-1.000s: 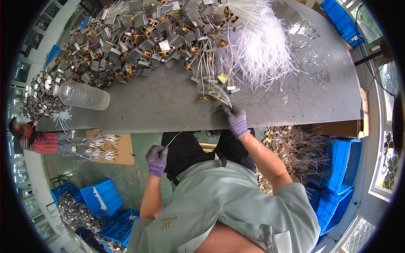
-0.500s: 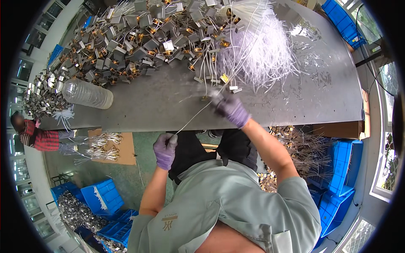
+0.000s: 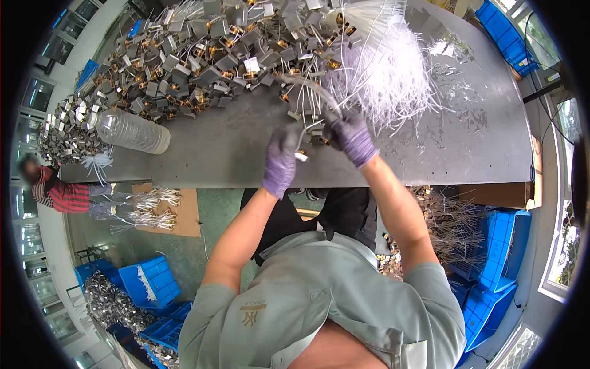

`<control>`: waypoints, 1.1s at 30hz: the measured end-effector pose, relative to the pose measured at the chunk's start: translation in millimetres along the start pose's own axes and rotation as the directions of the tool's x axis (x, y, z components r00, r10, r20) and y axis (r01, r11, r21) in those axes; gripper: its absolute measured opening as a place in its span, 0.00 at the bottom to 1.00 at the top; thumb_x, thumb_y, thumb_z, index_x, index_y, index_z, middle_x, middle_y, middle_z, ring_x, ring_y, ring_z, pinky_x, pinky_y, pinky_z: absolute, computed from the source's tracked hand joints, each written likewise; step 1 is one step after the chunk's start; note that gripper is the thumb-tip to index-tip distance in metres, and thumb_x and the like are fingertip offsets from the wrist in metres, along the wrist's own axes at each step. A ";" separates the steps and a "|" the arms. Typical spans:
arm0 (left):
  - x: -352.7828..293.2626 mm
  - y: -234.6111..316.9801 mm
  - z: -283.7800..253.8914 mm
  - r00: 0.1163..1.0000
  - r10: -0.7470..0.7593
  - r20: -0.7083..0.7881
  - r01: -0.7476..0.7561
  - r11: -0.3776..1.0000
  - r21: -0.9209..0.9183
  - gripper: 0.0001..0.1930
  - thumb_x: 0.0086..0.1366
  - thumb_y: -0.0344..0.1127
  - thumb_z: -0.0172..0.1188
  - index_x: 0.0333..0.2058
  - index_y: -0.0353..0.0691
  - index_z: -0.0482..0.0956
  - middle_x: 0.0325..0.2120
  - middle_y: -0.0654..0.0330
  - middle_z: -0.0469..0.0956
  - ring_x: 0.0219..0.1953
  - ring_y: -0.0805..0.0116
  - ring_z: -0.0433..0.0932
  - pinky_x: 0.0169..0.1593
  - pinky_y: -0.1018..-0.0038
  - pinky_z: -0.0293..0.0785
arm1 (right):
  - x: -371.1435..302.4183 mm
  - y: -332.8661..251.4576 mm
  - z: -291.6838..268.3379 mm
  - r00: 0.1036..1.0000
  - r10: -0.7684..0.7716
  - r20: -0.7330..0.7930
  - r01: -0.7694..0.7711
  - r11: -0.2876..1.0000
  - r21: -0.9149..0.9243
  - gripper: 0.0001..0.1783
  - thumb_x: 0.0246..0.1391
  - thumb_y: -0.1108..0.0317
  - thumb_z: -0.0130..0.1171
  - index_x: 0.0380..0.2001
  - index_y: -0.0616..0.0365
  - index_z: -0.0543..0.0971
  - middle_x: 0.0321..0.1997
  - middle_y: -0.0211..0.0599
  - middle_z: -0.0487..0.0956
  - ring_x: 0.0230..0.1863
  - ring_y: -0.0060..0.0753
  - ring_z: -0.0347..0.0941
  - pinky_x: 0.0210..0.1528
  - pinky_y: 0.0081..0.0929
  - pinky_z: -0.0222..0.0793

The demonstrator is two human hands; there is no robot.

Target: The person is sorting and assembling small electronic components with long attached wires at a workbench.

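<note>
Both my hands wear purple gloves with dark grey fingertips and work close together over the grey table (image 3: 215,147). My left hand (image 3: 281,158) is closed on a white wire, and a small white connector (image 3: 301,156) sticks out beside its fingers. To its right, my right hand (image 3: 352,138) is closed on a thin white strand (image 3: 316,91), which is smeared by motion and reaches up toward the pile. Several small wired parts (image 3: 311,117) with white leads lie between and just beyond the hands. The fingertips partly hide what they grip.
A big pile of grey blocks with copper coils (image 3: 203,74) covers the far left. Beside it spreads a bundle of white strands (image 3: 381,77). A clear plastic bottle (image 3: 134,131) lies at left. Blue crates (image 3: 150,283) stand on the floor; another person (image 3: 61,194) is far left.
My left hand has moved up from the table's front edge to beside my right hand. The strand stretched between them is no longer taut. My right hand has shifted slightly right and away.
</note>
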State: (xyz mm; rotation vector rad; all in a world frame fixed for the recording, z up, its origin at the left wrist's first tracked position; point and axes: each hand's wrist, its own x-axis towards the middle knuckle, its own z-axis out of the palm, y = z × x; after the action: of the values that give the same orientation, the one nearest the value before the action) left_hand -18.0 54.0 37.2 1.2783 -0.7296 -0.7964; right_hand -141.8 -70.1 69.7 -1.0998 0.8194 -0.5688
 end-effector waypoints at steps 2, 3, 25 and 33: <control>18.4 2.5 17.2 0.961 0.260 0.090 -0.275 0.921 0.277 0.24 0.64 0.50 0.56 0.50 0.38 0.68 0.27 0.62 0.76 0.31 0.73 0.75 0.34 0.75 0.73 | 36.6 -0.6 -33.4 0.992 0.030 -0.123 -0.034 0.999 -0.030 0.15 0.55 0.57 0.60 0.33 0.60 0.77 0.14 0.27 0.68 0.11 0.17 0.60 0.12 0.19 0.54; 34.2 -10.5 17.0 0.975 0.199 0.094 -0.220 0.915 0.339 0.24 0.62 0.45 0.60 0.52 0.38 0.66 0.29 0.58 0.77 0.35 0.70 0.75 0.38 0.72 0.73 | 58.0 9.3 -58.3 0.990 -0.025 -0.138 0.023 1.000 -0.018 0.15 0.55 0.58 0.60 0.33 0.60 0.77 0.14 0.27 0.68 0.11 0.17 0.59 0.12 0.19 0.53; 17.2 -11.2 -59.8 0.984 0.170 0.058 -0.172 0.805 0.568 0.12 0.52 0.31 0.63 0.36 0.36 0.77 0.30 0.58 0.76 0.34 0.71 0.73 0.39 0.74 0.71 | -12.4 31.2 -40.4 0.971 -0.104 0.214 0.081 0.990 0.112 0.20 0.61 0.59 0.51 0.41 0.71 0.72 0.27 0.42 0.78 0.25 0.30 0.78 0.30 0.23 0.76; -159.1 -25.7 -148.2 0.981 -0.173 -0.090 0.175 0.984 0.014 0.23 0.63 0.51 0.57 0.22 0.36 0.64 0.12 0.61 0.64 0.14 0.75 0.64 0.19 0.75 0.60 | 48.8 79.4 51.1 0.934 0.029 0.357 -0.156 0.930 0.333 0.13 0.59 0.74 0.50 0.47 0.66 0.70 0.40 0.44 0.80 0.36 0.34 0.79 0.36 0.24 0.77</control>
State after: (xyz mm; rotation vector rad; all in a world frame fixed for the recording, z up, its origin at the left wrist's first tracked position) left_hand 16.9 263.7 -15.2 1.4024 -0.5616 -0.8689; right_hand -71.2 -50.2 -7.2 -0.7884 0.4343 -0.4055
